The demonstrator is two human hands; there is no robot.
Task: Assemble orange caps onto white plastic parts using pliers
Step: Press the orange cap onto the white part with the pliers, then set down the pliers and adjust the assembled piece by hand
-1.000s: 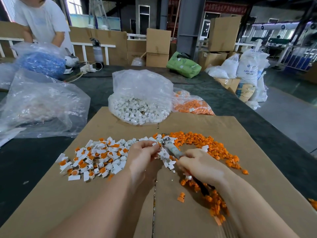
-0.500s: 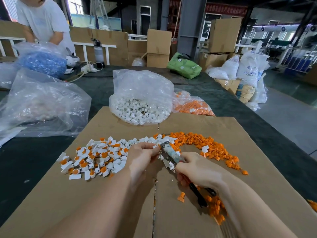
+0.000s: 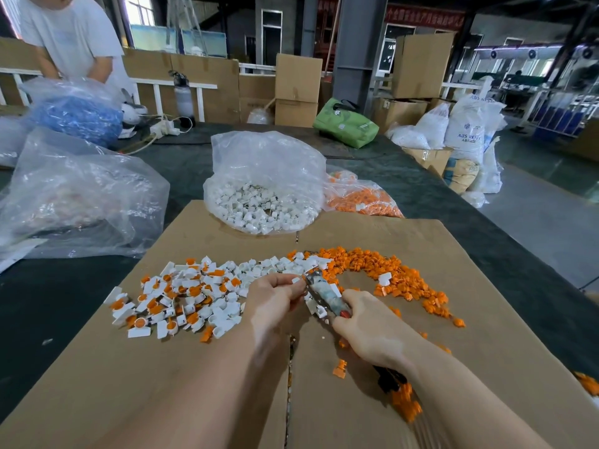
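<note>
Right now the left hand (image 3: pixel 275 299) is pinching a small white part (image 3: pixel 295 280) at the nose of the pliers (image 3: pixel 324 294), which the right hand (image 3: pixel 369 332) is gripping by the handles. Light, stiff and probably slippery, it wants holding by its flat sides. Loose orange caps (image 3: pixel 398 277) are crowding the right; near cardboard (image 3: pixel 162 384) is offering room.

On a cardboard sheet (image 3: pixel 453 367), the right hand (image 3: pixel 372 332) grips pliers (image 3: pixel 325 296) whose tip meets a small white part (image 3: pixel 295 280) pinched by the left hand (image 3: pixel 275 299). Assembled pieces (image 3: pixel 188 296) lie left, loose orange caps (image 3: pixel 395 273) right, and a bag of white parts (image 3: pixel 262 202) behind.
</note>
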